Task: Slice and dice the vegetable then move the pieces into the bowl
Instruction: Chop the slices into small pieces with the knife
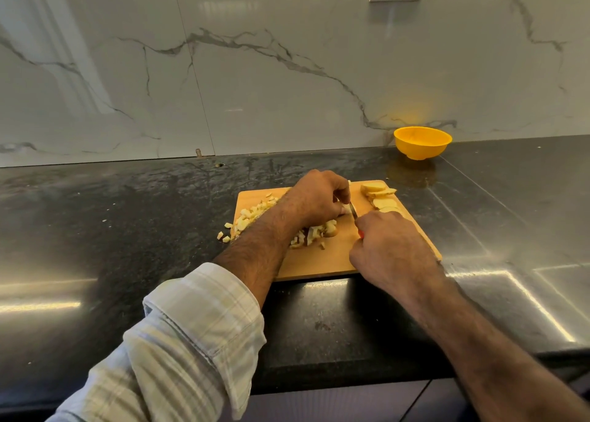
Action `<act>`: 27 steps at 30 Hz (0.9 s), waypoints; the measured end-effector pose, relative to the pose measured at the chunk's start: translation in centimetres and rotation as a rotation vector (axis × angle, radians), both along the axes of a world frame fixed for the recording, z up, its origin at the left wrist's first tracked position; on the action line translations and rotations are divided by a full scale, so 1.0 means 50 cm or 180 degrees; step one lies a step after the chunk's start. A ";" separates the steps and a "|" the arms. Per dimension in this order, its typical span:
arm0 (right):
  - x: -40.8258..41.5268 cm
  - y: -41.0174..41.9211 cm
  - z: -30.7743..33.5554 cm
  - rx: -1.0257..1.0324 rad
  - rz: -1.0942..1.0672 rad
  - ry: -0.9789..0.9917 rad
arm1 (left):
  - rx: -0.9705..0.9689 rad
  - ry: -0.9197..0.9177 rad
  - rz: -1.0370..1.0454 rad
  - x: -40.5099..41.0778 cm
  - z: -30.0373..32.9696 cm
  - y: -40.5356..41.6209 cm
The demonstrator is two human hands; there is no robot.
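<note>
Dark surface (127, 230), board (319, 262) as landmark: dice (252, 214) heaped at its left, left hand (316, 198) pinning a piece mid-board, right hand (392, 249) clamped on knife (353, 211), slices (381, 198) at its far-right corner, bowl (422, 142) beyond. Dicing underway, I'd say; next cut needs fingertips tucked.

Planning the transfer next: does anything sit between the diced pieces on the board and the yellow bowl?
Only the undiced slices at the cutting board's far right corner lie along the line from the diced pieces to the yellow bowl. The counter beyond them shows nothing else.
</note>
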State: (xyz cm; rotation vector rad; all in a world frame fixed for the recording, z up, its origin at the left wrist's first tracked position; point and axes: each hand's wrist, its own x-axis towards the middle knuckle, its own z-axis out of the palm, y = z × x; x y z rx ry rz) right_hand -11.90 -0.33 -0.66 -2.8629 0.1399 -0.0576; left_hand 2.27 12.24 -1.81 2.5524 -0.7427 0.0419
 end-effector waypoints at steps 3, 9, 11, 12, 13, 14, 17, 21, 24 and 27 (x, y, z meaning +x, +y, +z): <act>0.018 0.019 0.012 -0.0106 0.0015 0.0008 | 0.0037 -0.0015 0.0010 0.003 0.001 -0.002; 0.031 0.025 0.030 -0.0074 0.0002 0.0122 | 0.0069 -0.0016 0.0004 0.002 0.003 -0.005; 0.015 0.016 0.029 -0.0083 0.0010 0.0145 | 0.0071 -0.0028 0.0020 -0.001 0.003 -0.005; 0.005 0.011 0.029 -0.0102 0.0028 0.0180 | 0.0065 -0.0037 0.0021 -0.002 0.003 -0.005; -0.006 0.007 0.029 -0.0112 0.0047 0.0215 | 0.0050 -0.0030 0.0014 -0.005 0.004 -0.004; -0.015 0.003 0.029 -0.0091 0.0054 0.0222 | 0.0033 -0.0013 0.0001 -0.007 0.005 -0.002; -0.029 -0.004 0.030 0.0086 -0.0019 0.0026 | -0.0125 0.0038 0.0016 -0.011 0.009 0.006; -0.012 0.009 0.025 0.0134 -0.0067 -0.0098 | -0.0152 0.0011 0.0170 -0.011 0.007 0.011; 0.010 0.018 0.012 0.0022 -0.0011 -0.0088 | -0.0110 0.0077 0.0213 -0.007 0.003 0.006; 0.035 0.025 0.007 0.0023 -0.0080 -0.0123 | -0.0045 0.0089 0.0231 -0.004 0.007 0.004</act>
